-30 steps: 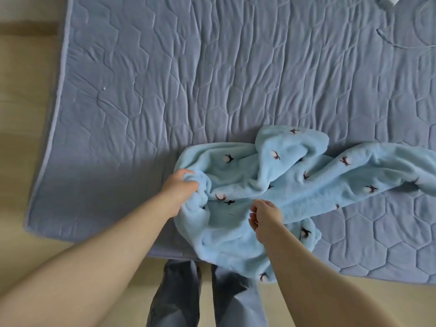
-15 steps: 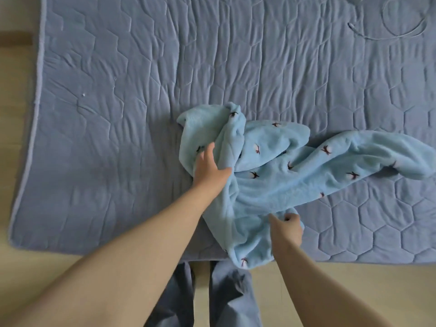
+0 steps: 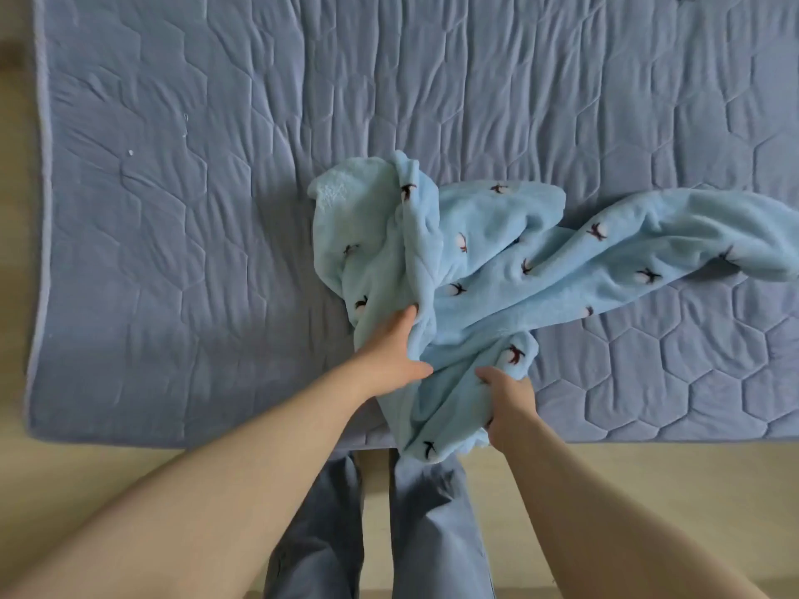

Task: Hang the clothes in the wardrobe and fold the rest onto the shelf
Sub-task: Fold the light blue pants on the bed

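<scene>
At centre right of the frame, a crumpled blue fleece garment lies on the quilted bed cover, its lower part over the near edge. Fingers of the left hand clutch a central fold. The right hand grips the lower hem, apparently to spread it flat for folding.

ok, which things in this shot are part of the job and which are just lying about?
In the job:
- light blue fleece garment, crumpled on the bed
- left hand and right hand, both gripping it

Just there:
- quilted bed cover
- floor
- the person's trousers
</scene>
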`<action>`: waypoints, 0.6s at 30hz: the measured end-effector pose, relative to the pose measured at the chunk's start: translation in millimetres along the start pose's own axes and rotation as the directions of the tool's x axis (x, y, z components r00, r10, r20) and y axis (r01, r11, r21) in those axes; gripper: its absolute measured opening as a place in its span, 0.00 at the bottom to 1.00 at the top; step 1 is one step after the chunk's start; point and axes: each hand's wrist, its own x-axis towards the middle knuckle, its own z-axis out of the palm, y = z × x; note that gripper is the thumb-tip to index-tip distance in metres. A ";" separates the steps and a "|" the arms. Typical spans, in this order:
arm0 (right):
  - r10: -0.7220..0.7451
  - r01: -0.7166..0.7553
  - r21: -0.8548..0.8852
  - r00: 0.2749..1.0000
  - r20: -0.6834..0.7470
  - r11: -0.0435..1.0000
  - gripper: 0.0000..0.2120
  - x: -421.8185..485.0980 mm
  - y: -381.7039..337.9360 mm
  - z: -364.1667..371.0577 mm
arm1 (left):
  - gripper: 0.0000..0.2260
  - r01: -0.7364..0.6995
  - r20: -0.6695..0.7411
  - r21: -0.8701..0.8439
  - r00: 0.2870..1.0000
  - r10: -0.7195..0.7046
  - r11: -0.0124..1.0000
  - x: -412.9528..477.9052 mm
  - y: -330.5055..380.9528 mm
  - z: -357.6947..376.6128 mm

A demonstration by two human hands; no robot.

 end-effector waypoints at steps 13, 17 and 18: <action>-0.430 0.291 0.320 0.682 0.591 0.902 0.10 -236.4 -146.0 47.0 | 0.13 -0.184 -0.422 -0.358 0.907 0.018 0.915 -143.8 95.9 -124.5; -0.646 0.706 0.108 0.561 0.518 0.700 0.09 -312.6 -171.2 51.6 | 0.06 -0.344 -0.569 -0.427 0.821 0.047 0.836 -202.1 131.9 -189.9; -0.720 0.799 0.060 0.503 0.477 0.598 0.13 -335.5 -176.5 52.6 | 0.05 -0.400 -0.601 -0.408 0.794 0.088 0.821 -225.3 145.5 -208.2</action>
